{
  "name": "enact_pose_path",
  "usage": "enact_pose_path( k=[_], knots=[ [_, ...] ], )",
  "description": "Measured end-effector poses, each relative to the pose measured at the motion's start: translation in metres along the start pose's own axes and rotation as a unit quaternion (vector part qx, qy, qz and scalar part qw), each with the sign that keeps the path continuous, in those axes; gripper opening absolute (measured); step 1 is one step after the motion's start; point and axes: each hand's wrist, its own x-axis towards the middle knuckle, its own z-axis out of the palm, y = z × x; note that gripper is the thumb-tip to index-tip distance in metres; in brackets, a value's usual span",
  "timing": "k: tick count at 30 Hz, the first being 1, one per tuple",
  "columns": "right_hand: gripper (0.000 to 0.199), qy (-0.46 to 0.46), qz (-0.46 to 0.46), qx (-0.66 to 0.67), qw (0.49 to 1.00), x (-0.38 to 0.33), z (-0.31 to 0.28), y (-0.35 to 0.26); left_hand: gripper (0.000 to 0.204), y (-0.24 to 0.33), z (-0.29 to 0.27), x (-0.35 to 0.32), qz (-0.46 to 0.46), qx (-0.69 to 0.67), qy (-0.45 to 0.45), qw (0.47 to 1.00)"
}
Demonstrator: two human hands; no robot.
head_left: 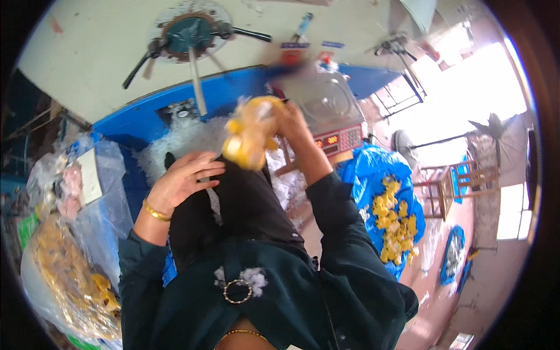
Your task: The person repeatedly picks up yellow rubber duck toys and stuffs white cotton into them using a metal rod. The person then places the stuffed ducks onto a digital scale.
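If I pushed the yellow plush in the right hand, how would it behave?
The yellow plush would likely squash, judging by its puffy, lumpy outline. It's probably light, since the right hand alone holds it up. Those bulges should discourage rolling.

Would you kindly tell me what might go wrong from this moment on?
The yellow piece in the right hand might slip and drop among the loose white stuffing. The right forearm appears close to the scale and could perhaps bump it. White fluff on the dark shirt might shed.
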Motion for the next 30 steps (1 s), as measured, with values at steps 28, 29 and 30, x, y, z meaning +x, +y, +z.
enact_pose_path(
  k=[28,29,30],
  knots=[
    [0.060,0.094,-0.196,-0.429,0.877,0.011,-0.172,0.069,0.027,-0.062,-0.041,-0.020,-0.023,-0.057,0.090,0.994],
    [0.050,0.088,-0.170,-0.442,0.877,0.013,-0.168,0.072,0.026,-0.063,-0.043,-0.022,-0.017,-0.061,0.086,0.994],
    [0.047,0.087,-0.157,-0.422,0.889,0.013,-0.165,0.078,0.026,-0.066,-0.045,-0.028,-0.007,-0.067,0.090,0.994]
  ],
)
